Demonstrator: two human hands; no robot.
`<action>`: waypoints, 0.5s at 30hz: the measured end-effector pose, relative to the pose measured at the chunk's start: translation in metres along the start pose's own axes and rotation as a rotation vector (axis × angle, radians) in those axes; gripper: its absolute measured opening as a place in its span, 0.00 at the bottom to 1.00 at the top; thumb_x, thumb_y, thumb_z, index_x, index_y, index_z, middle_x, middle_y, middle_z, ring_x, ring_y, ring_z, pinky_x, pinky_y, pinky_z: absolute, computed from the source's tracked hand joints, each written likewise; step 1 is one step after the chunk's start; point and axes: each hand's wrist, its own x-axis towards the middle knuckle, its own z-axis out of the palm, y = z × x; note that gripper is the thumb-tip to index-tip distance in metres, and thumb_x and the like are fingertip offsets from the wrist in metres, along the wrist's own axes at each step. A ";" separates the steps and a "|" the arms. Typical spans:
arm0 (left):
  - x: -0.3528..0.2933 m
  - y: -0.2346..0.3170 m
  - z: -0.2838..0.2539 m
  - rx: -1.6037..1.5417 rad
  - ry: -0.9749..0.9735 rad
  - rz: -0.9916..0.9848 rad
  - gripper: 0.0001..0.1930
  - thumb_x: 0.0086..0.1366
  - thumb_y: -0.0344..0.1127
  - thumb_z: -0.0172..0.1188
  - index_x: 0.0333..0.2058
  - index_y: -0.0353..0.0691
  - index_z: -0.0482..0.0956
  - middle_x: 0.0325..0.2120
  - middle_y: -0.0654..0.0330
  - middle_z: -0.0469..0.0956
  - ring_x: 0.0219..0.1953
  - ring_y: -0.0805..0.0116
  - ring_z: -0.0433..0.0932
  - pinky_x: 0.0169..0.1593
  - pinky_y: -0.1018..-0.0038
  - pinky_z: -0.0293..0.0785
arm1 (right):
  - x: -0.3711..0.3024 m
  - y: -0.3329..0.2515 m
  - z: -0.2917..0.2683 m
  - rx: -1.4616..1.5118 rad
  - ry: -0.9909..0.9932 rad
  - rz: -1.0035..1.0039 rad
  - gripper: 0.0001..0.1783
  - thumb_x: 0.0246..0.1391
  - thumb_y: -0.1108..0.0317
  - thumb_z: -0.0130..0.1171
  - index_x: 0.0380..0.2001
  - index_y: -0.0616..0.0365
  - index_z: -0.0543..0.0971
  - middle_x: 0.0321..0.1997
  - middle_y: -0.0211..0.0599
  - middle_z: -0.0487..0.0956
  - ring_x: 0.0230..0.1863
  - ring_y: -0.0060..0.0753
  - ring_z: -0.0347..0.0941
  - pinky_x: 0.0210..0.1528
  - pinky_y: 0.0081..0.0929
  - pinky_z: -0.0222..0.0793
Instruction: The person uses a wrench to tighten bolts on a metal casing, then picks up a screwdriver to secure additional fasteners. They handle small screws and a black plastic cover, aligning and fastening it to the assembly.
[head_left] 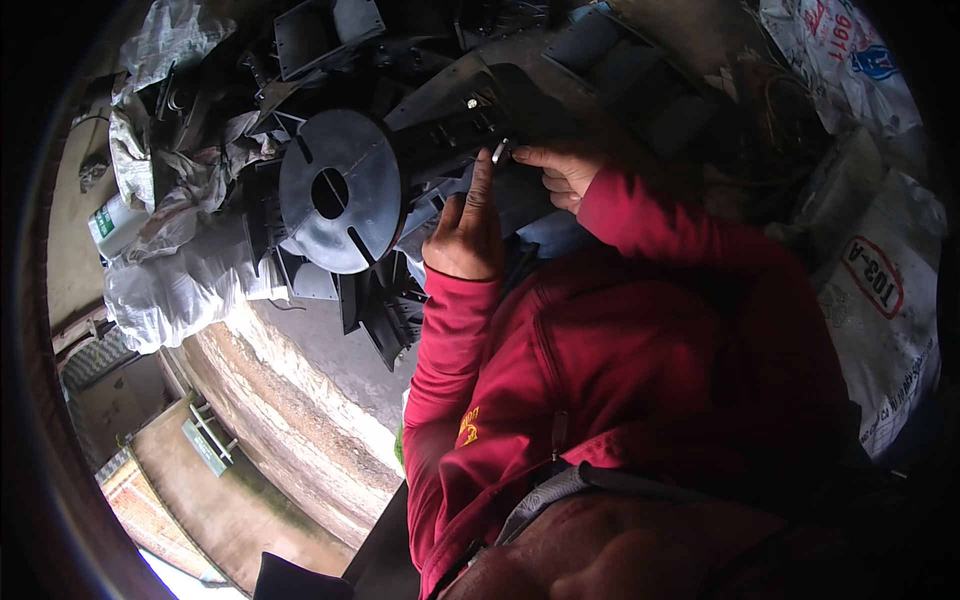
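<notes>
A round dark grey metal disc with a centre hole and slots stands left of my hands. From it a dark metal bar with small fittings runs to the right. My left hand stretches its index finger up to the bar's near end, the other fingers curled; nothing shows in them. Just right of that fingertip is a small shiny metal piece, its exact kind too small to tell. My right hand pinches at it with thumb and index finger, the rest folded. A small bright fitting sits farther along the bar.
Several dark metal brackets lie below the disc, and dark plates stand at the far right. Crumpled plastic bags lie at left beside a white container. White printed sacks stand at right.
</notes>
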 end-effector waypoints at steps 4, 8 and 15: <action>-0.001 -0.003 0.003 0.005 0.060 0.058 0.33 0.54 0.22 0.57 0.61 0.54 0.73 0.17 0.62 0.68 0.11 0.65 0.65 0.17 0.67 0.65 | 0.001 0.005 -0.003 0.017 0.003 -0.011 0.12 0.52 0.59 0.69 0.25 0.43 0.73 0.11 0.12 0.56 0.09 0.09 0.47 0.12 0.17 0.39; -0.001 -0.003 0.007 0.023 0.078 0.032 0.34 0.52 0.22 0.58 0.60 0.54 0.74 0.15 0.63 0.67 0.10 0.67 0.64 0.17 0.68 0.64 | 0.007 0.005 -0.006 0.033 -0.041 0.013 0.10 0.53 0.59 0.68 0.28 0.46 0.76 0.10 0.12 0.56 0.08 0.09 0.46 0.12 0.16 0.40; 0.006 -0.006 0.003 0.103 0.001 0.144 0.34 0.51 0.22 0.58 0.59 0.52 0.75 0.14 0.63 0.68 0.10 0.67 0.66 0.16 0.70 0.65 | 0.004 0.007 -0.006 0.018 -0.045 -0.002 0.11 0.53 0.58 0.68 0.32 0.50 0.77 0.10 0.13 0.56 0.08 0.09 0.46 0.11 0.15 0.42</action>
